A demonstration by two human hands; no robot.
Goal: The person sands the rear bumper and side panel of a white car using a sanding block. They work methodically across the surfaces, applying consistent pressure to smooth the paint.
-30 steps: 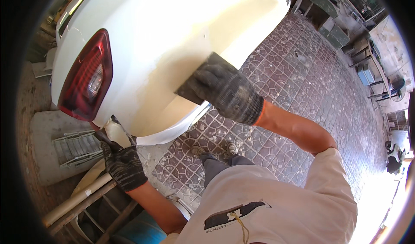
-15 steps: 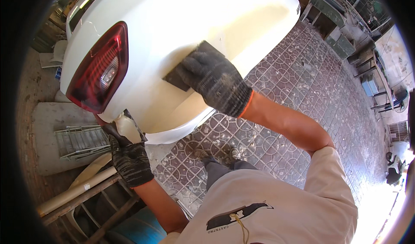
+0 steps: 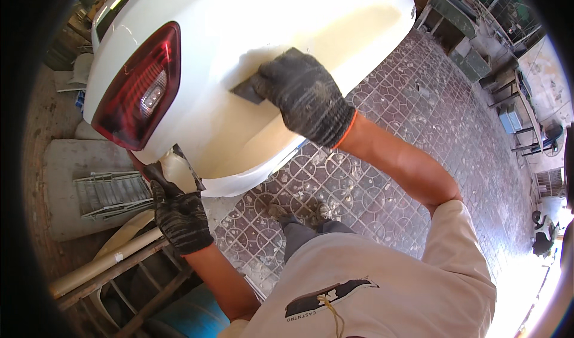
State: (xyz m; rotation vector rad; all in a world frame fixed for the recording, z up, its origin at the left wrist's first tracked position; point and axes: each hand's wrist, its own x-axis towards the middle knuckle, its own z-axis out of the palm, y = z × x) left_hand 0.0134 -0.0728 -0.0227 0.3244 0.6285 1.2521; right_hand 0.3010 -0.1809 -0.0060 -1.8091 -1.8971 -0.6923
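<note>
Currently, lamp (image 3: 142,87) and tube (image 3: 95,268) lie near left hand (image 3: 181,218), its fingers gripping cream-smeared plate (image 3: 178,171); right hand's (image 3: 306,97) fingers pinch pad (image 3: 247,91) at bumper (image 3: 233,152), hiding more of it than earlier.

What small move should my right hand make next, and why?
I'd probably draw the dark sheet in your right hand gently downward over the beige patch: the sheet appears to be at the patch's surface, and beige shows below it, between the red tail light and the floor.
</note>
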